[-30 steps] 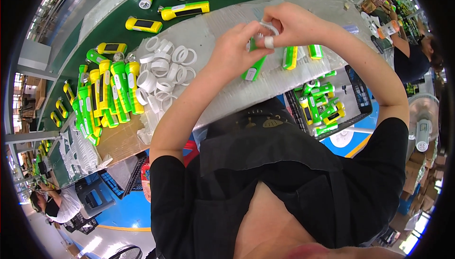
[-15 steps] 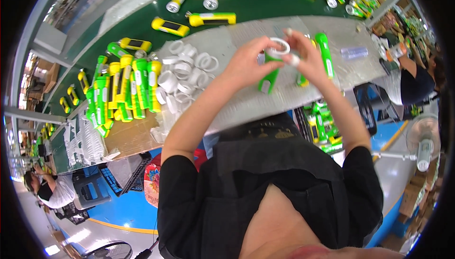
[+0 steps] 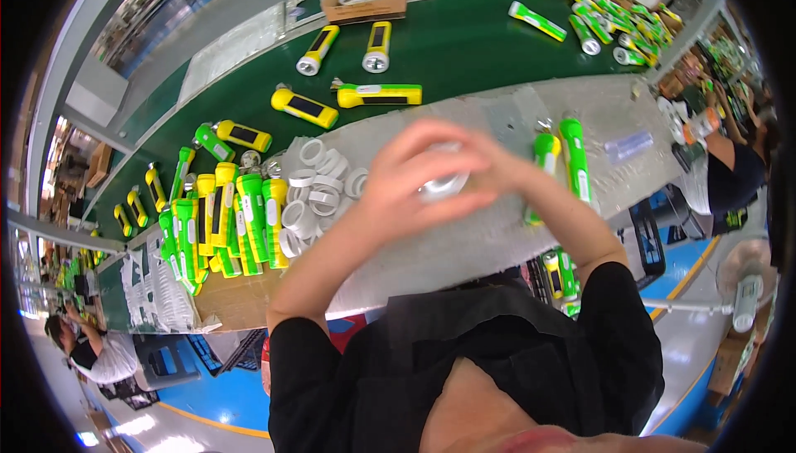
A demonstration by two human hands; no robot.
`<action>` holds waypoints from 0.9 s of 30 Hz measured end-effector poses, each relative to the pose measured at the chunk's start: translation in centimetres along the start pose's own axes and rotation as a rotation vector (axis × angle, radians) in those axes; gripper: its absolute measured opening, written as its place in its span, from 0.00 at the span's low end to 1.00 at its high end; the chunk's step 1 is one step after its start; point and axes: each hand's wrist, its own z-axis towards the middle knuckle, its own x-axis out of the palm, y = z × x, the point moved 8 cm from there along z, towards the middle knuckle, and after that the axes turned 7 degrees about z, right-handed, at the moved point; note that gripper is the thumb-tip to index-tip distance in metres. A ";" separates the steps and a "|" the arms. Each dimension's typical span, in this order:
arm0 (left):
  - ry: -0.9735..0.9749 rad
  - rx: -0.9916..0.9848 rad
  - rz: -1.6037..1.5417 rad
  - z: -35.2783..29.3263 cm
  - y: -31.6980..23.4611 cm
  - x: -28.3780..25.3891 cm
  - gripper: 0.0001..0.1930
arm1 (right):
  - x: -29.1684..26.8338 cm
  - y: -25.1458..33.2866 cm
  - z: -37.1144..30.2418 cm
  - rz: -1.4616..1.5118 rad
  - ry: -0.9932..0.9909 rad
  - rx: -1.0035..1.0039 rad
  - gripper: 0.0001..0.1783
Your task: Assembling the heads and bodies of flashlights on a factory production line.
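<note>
My left hand [image 3: 406, 183] curls around a flashlight in front of me, over the grey covered bench. Its round, shiny head [image 3: 439, 187] shows between my fingers, and the body is hidden. My right hand [image 3: 489, 163] closes on the white ring [image 3: 446, 148] at that head, blurred by motion. To the left lies a heap of loose white rings [image 3: 319, 192]. Beside it is a pile of green and yellow flashlights [image 3: 220, 221]. Right of my hands lie a yellow-green flashlight [image 3: 543, 158] and a green flashlight [image 3: 574, 158].
Several flashlights lie on the green conveyor belt [image 3: 464, 38], with more heaped at its far right. A cardboard box [image 3: 365, 12] of white rings stands beyond it. A clear plastic piece [image 3: 628, 146] lies at the bench's right. People sit at both sides.
My hands have moved left and slightly down with the flashlight, and its green body has gone out of sight. My right hand has closed in over the head. The whole view has shifted upward.
</note>
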 end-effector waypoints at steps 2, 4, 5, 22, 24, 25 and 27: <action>0.149 0.149 0.213 0.1 4.6 2.1 0.22 | -4.9 -1.9 6.3 -0.567 -0.066 -0.088 0.28; 0.191 0.093 0.254 0.2 10.0 3.7 0.25 | -9.6 -3.8 7.1 -0.748 -0.384 -0.315 0.30; 0.225 0.048 0.324 0.5 12.0 4.0 0.28 | -11.8 -7.6 8.4 -0.579 -0.386 -0.102 0.31; 0.534 -0.808 0.414 -11.6 34.6 -9.1 0.20 | 0.8 -15.7 19.3 -0.549 0.101 0.259 0.41; 0.478 -0.760 0.308 -8.9 30.5 -9.2 0.20 | -1.1 -13.2 17.7 -0.461 0.043 0.184 0.33; 0.429 -0.743 0.283 -7.0 27.3 -9.0 0.18 | -2.3 -11.6 16.6 -0.400 -0.030 0.078 0.33; 0.214 -0.729 0.045 -5.1 21.3 -9.1 0.15 | -2.9 -5.8 14.4 -0.220 -0.024 0.019 0.33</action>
